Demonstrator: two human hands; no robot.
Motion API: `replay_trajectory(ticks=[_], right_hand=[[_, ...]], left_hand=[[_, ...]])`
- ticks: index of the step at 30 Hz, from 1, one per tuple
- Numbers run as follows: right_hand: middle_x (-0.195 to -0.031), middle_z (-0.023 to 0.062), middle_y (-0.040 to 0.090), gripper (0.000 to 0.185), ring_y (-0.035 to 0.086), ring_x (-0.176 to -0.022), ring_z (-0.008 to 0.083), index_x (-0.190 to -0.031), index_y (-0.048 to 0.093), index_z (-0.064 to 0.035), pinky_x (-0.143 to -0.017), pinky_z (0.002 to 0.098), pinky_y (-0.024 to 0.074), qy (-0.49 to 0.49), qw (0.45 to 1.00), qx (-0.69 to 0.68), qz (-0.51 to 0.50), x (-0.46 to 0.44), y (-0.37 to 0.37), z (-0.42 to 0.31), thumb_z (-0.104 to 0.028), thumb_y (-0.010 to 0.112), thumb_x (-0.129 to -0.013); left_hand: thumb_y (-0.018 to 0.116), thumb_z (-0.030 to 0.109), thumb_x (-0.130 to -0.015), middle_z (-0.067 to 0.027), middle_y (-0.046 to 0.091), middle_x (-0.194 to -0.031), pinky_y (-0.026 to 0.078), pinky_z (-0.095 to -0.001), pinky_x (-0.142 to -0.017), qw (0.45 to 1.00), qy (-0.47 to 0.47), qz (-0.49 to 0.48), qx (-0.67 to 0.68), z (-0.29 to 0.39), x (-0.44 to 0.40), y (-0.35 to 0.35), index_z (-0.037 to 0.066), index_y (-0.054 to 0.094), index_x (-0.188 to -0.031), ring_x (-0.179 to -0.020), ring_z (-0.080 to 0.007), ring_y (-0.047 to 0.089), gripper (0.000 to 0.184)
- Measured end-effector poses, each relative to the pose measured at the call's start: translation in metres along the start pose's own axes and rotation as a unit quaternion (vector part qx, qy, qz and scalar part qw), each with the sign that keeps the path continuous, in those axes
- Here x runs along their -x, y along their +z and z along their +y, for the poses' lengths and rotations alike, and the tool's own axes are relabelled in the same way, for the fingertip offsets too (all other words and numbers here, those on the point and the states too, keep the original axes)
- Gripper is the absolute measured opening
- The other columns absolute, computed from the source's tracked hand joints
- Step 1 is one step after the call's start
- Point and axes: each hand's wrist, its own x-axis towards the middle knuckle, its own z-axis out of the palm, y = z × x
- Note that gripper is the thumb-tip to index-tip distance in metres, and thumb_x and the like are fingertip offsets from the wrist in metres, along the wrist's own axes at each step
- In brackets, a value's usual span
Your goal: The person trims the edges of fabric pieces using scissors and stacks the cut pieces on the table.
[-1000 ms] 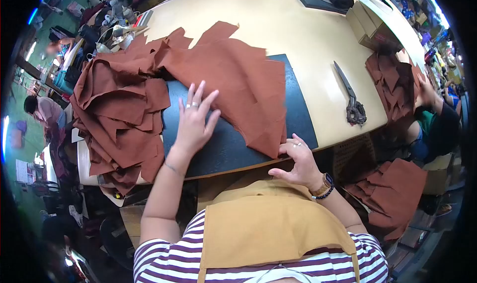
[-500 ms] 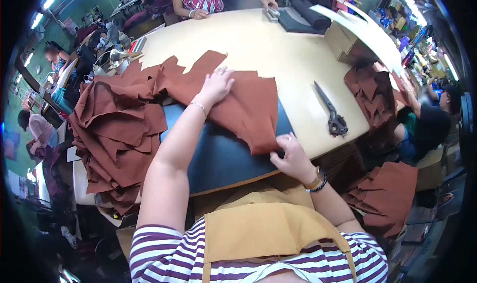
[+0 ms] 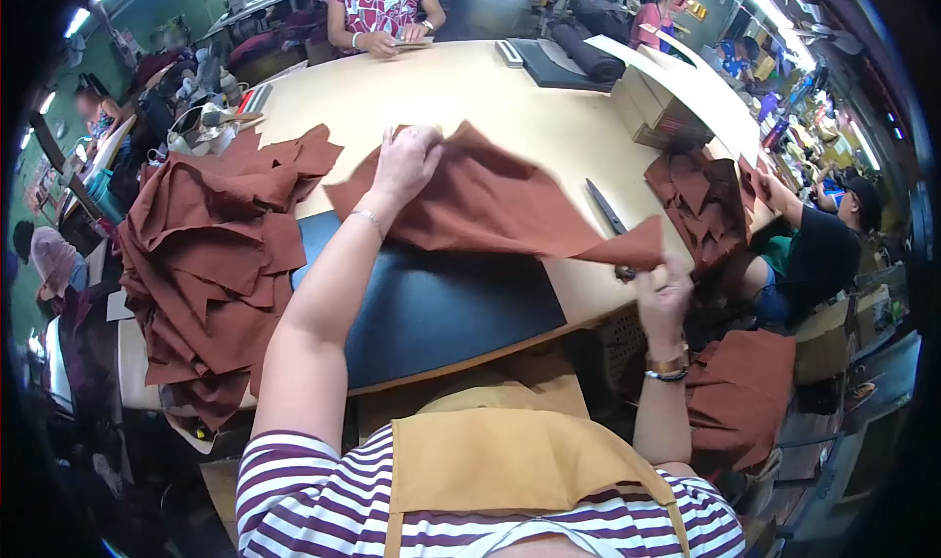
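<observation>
A rust-brown cloth piece (image 3: pixel 490 195) is stretched between my two hands, lifted over a dark mat (image 3: pixel 441 298). My left hand (image 3: pixel 407 166) is closed on its upper left edge. At its lower right corner my right hand (image 3: pixel 665 288), slightly blurred, is closed on the cloth. Large scissors (image 3: pixel 606 208) lie behind that corner, their handles mostly hidden. To the left, a heap of the same brown cloth (image 3: pixel 211 254) covers the table's side.
A cardboard box (image 3: pixel 652 102) and another brown cloth pile (image 3: pixel 701 205) are at the right. Across the table (image 3: pixel 392 87) stands a person in a patterned top (image 3: pixel 377 4). Another person (image 3: pixel 804 234) sits at the right. More cloth (image 3: pixel 740 396) hangs low on the right.
My left hand has moved up onto the cloth and gripped it. The cloth has come off the mat and away from the heap, its right corner pulled rightward by my right hand.
</observation>
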Motion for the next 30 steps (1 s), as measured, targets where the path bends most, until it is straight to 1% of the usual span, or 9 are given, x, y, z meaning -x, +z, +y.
replay_trajectory(ticks=[5,8,11,18,21,22,24,26,30], right_hand=[[-0.097,0.0065,0.057,0.017,0.053,-0.090,0.0123,-0.103,0.054,0.0008,-0.084,0.0291,0.0443,-0.130,0.969,-0.101,0.185,-0.032,-0.036,-0.045,-0.007,0.061,-0.089],[-0.108,0.0140,0.058,0.027,0.057,-0.098,0.0187,-0.113,0.051,0.0057,-0.084,0.0331,0.0498,-0.224,0.913,-0.013,0.342,-0.056,-0.060,-0.051,-0.009,0.057,-0.092],[-0.109,0.0188,0.059,0.031,0.062,-0.095,0.0227,-0.116,0.050,0.0083,-0.081,0.0346,0.0535,-0.249,0.877,-0.216,0.350,-0.103,-0.068,-0.110,-0.010,0.057,-0.093],[-0.112,0.0033,0.061,0.038,0.061,-0.090,0.0120,-0.125,0.053,-0.0096,-0.067,0.0215,0.0506,-0.098,0.964,-0.248,0.015,-0.239,0.030,-0.044,-0.023,0.063,-0.090],[-0.105,0.0060,0.063,0.040,0.062,-0.088,0.0125,-0.123,0.052,-0.0045,-0.076,0.0273,0.0514,-0.015,0.983,-0.124,-0.132,-0.240,0.090,-0.008,-0.026,0.062,-0.091],[-0.105,0.0081,0.065,0.044,0.064,-0.090,0.0168,-0.122,0.052,-0.0011,-0.078,0.0285,0.0512,-0.071,0.988,-0.053,-0.123,-0.232,0.106,0.025,-0.027,0.064,-0.089],[-0.109,0.0142,0.065,0.044,0.064,-0.096,0.0232,-0.116,0.056,-0.0009,-0.084,0.0341,0.0496,-0.045,0.985,-0.001,-0.167,-0.184,0.105,0.032,-0.029,0.067,-0.084],[-0.110,0.0148,0.064,0.042,0.063,-0.098,0.0293,-0.115,0.058,-0.0026,-0.086,0.0370,0.0489,-0.033,0.976,0.065,-0.203,-0.132,0.094,0.048,-0.028,0.067,-0.083],[-0.111,0.0160,0.062,0.037,0.057,-0.104,0.0359,-0.113,0.058,-0.0025,-0.090,0.0413,0.0457,0.039,0.936,0.264,-0.230,-0.046,0.038,0.083,-0.023,0.064,-0.083]], left_hand=[[0.062,0.009,-0.088,-0.0126,0.065,-0.078,0.051,-0.0323,-0.062,0.975,0.045,0.194,0.103,0.044,0.009,-0.126,0.006,0.063,-0.099,-0.073,-0.0230,0.066,0.011],[0.060,0.011,-0.091,-0.0034,0.064,-0.086,0.046,-0.0211,-0.059,0.955,0.063,0.276,0.084,0.056,0.015,-0.207,0.008,0.061,-0.106,-0.075,-0.0062,0.059,0.015],[0.057,0.024,-0.094,-0.0028,0.066,-0.093,0.048,-0.0255,-0.071,0.944,-0.036,0.318,0.079,0.080,0.007,-0.288,0.009,0.061,-0.110,-0.087,-0.0080,0.059,0.022],[0.058,0.027,-0.092,-0.0098,0.067,-0.085,0.048,-0.0297,-0.069,0.992,-0.002,0.094,-0.090,-0.022,-0.077,-0.268,0.010,0.062,-0.108,-0.076,-0.0123,0.059,0.023],[0.053,0.043,-0.091,-0.0194,0.058,-0.119,0.044,-0.0441,-0.092,0.983,-0.017,0.100,-0.154,-0.133,-0.069,-0.185,0.012,0.046,-0.132,-0.110,-0.0378,0.056,0.051],[0.051,0.047,-0.091,-0.0207,0.049,-0.131,0.035,-0.0529,-0.100,0.963,-0.135,0.055,-0.227,-0.105,-0.045,-0.164,0.015,0.037,-0.140,-0.121,-0.0378,0.047,0.060],[0.041,0.056,-0.092,-0.0215,0.038,-0.142,0.023,-0.0668,-0.101,0.951,-0.148,-0.012,-0.271,-0.075,0.004,-0.119,0.015,0.030,-0.144,-0.132,-0.0400,0.033,0.068],[0.036,0.060,-0.092,-0.0230,0.024,-0.150,0.008,-0.0694,-0.105,0.941,-0.128,-0.123,-0.289,-0.040,0.065,-0.080,0.015,0.023,-0.148,-0.141,-0.0400,0.015,0.073],[0.048,0.073,-0.078,-0.0221,0.015,-0.153,0.007,-0.0688,-0.105,0.921,-0.205,-0.289,-0.163,0.024,0.144,-0.066,0.016,0.027,-0.147,-0.143,-0.0389,0.009,0.092]])
